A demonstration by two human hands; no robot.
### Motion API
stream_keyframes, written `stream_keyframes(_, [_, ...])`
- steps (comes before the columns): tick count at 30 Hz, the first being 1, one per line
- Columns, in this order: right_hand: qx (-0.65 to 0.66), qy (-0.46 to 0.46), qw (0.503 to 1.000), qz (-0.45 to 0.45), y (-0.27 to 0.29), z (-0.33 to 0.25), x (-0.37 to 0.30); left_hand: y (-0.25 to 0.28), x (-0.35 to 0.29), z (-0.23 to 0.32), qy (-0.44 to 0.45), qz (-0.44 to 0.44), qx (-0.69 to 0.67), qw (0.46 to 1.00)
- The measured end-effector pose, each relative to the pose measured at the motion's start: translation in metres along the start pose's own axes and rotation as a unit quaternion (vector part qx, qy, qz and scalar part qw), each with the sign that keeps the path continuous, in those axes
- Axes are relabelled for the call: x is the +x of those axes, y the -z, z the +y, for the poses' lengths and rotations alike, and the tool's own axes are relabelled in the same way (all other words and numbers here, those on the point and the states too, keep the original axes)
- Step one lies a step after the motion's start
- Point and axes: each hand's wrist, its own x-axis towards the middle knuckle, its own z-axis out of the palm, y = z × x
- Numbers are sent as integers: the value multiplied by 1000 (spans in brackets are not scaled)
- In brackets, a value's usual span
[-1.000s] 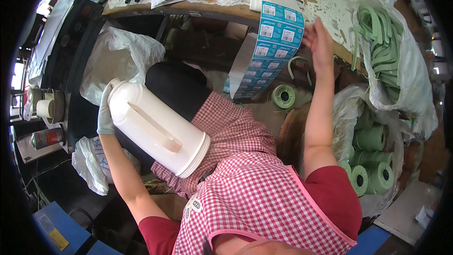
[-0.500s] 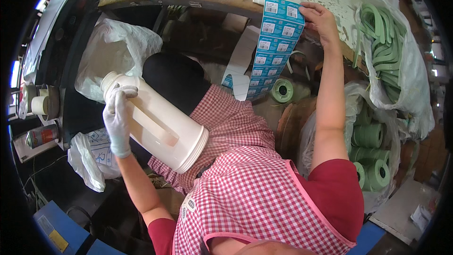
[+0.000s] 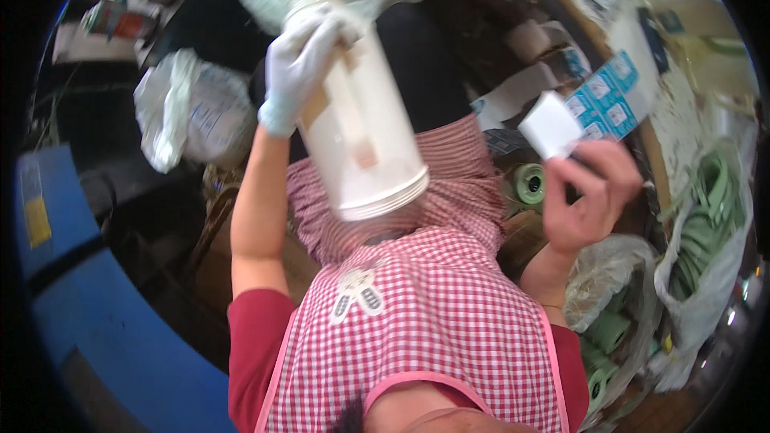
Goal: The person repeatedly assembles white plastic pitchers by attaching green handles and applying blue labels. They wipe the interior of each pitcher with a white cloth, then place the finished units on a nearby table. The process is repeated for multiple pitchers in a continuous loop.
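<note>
My left hand [image 3: 301, 72], in a white glove, grips a white plastic container [image 3: 373, 128] near its narrower upper end. The container lies tilted over my lap, its ringed wide end toward my apron. A lengthwise strip shows on its side. My bare right hand [image 3: 593, 196] pinches a small white square label [image 3: 551, 124] between thumb and fingers, its plain side showing. Just beyond that hand, a sheet of blue-and-white labels [image 3: 613, 100] hangs at the worktable's edge, partly covered by the white square. Motion blurs both hands somewhat.
A worktable [image 3: 654, 136] runs along the right. Green coiled strips [image 3: 710, 224] fill a plastic bag, with green spools [image 3: 605, 333] in another below. A single green spool [image 3: 529, 184] sits near my knee. Plastic bags [image 3: 192, 108] and a blue surface [image 3: 120, 305] are at left.
My right hand has left the label sheet and come down toward me, now with a white square label in it. The view has turned, and the container stands more upright in the picture.
</note>
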Motion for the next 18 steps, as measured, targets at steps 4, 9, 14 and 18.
stream_keyframes(4, [512, -360, 744, -232, -60, -33, 1, -1, 1, -1, -28, 24, -90, 995])
stream_keyframes(9, [592, -474, 533, -376, -103, -26, 0, 8, -8, -1, -13, 24, -115, 993])
stream_keyframes(14, [597, -452, 550, -371, -108, -33, -4, 12, -12, -2, -14, 23, -96, 995])
stream_keyframes(18, [614, -444, 544, -360, -114, -37, -14, 10, -11, -5, -35, 19, -96, 995])
